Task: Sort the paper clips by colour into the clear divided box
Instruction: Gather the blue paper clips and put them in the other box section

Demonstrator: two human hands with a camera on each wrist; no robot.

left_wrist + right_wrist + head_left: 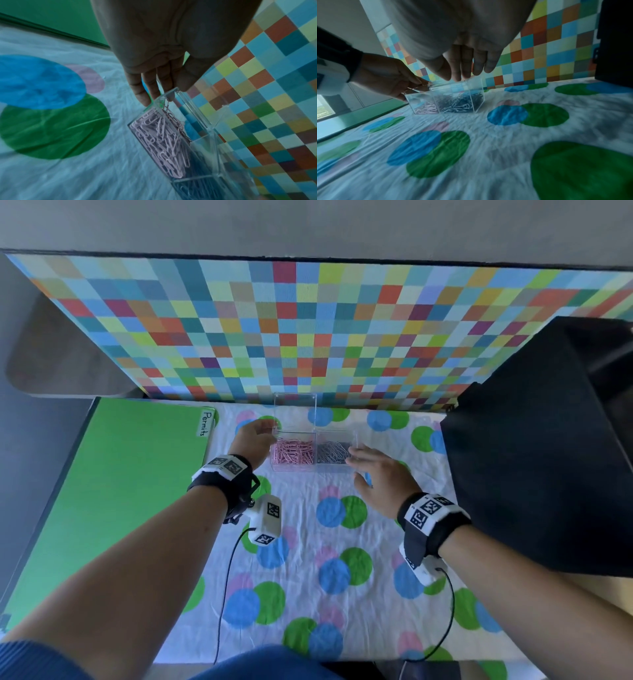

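Observation:
The clear divided box (313, 469) stands on the spotted cloth near the chequered board, its lid (294, 410) raised at the back. Pink paper clips (293, 453) fill the left compartment and dark grey-blue paper clips (333, 453) the right one. My left hand (270, 436) is at the box's left end. In the left wrist view this hand (169, 92) pinches the box's top corner (173, 90) between thumb and fingers. My right hand (356, 463) hovers at the right end of the box (477, 94) with straight fingers (465, 67) just above its rim, holding nothing.
A green folder (113, 491) labelled "Permits" lies to the left of the cloth (342, 587). A large black object (548, 440) rises at the right. The chequered board (308, 330) stands upright right behind the box. Wrist camera cables trail towards me.

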